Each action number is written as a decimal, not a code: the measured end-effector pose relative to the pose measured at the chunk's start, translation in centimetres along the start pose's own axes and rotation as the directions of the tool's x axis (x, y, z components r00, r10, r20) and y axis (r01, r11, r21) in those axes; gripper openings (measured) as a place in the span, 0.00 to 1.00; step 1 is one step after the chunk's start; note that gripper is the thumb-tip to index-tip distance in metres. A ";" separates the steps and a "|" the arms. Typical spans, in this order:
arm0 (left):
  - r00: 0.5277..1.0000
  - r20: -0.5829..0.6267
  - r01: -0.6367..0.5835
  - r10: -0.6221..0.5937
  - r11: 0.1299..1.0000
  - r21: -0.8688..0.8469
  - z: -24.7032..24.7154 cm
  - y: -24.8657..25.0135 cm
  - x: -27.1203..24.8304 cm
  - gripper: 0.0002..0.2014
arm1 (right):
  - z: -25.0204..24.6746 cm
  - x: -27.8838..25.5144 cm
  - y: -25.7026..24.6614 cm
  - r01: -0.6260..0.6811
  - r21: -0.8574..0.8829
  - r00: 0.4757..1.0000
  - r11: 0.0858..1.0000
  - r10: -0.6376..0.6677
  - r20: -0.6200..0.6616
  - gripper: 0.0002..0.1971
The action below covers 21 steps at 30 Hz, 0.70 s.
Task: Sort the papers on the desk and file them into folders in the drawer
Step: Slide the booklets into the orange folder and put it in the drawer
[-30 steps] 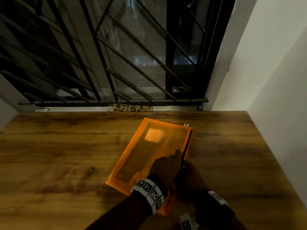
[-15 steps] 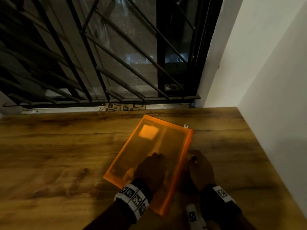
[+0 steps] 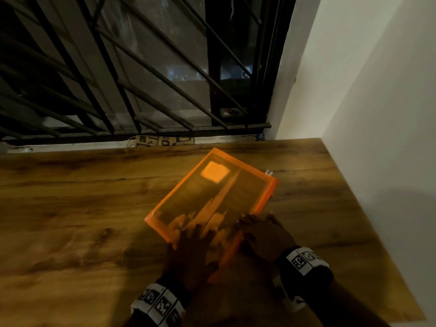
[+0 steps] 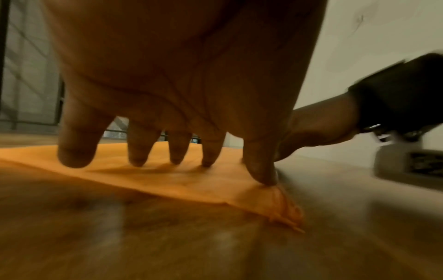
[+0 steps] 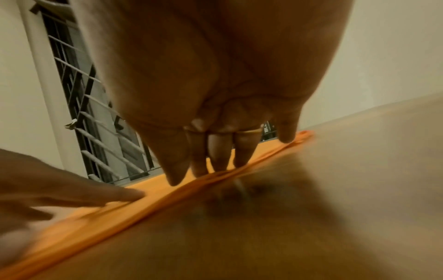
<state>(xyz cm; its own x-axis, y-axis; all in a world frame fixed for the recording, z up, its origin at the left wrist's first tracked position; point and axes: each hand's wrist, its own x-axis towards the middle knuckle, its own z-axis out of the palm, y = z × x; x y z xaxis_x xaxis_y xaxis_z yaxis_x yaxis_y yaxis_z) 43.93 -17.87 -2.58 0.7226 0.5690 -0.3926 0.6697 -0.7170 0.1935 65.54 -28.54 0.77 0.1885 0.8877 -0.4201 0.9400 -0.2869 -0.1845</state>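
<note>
An orange translucent zip folder [image 3: 212,192] lies slanted on the wooden desk [image 3: 70,208], with a pale label near its far end and a white zip pull [image 3: 269,172] at the far right corner. My left hand [image 3: 191,244] lies flat on the folder's near end. In the left wrist view its spread fingers [image 4: 136,157] touch the orange folder [image 4: 167,181]. My right hand [image 3: 259,227] rests on the folder's right edge. In the right wrist view, the right hand's straight fingertips [image 5: 218,161] press that orange edge [image 5: 134,206]. No loose papers are in view.
A window with a black metal grille [image 3: 141,79] runs along the desk's far side. A strip of printed cardboard [image 3: 165,140] lies on the sill. A white wall [image 3: 377,138] borders the desk on the right. No drawer shows in any view.
My hands have parted from the folder's near right edge. The left hand has slid back to the near end and spread flat. The right hand has moved up onto the right edge.
</note>
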 end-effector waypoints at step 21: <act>0.996 0.023 -0.091 0.089 0.980 0.178 -0.1 4.3 -0.4 0.46 | 7.4 -13.9 -0.3 -0.373 0.054 0.922 0.926 0.376 -0.089 0.27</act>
<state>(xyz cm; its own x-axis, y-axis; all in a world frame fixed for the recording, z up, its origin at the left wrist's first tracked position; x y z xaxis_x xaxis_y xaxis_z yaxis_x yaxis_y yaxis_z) 46.56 -21.11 -1.49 0.7749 0.4939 -0.3943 0.5597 -0.8261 0.0653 60.58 -43.46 0.13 0.5528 0.7428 -0.3776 0.7853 -0.6160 -0.0621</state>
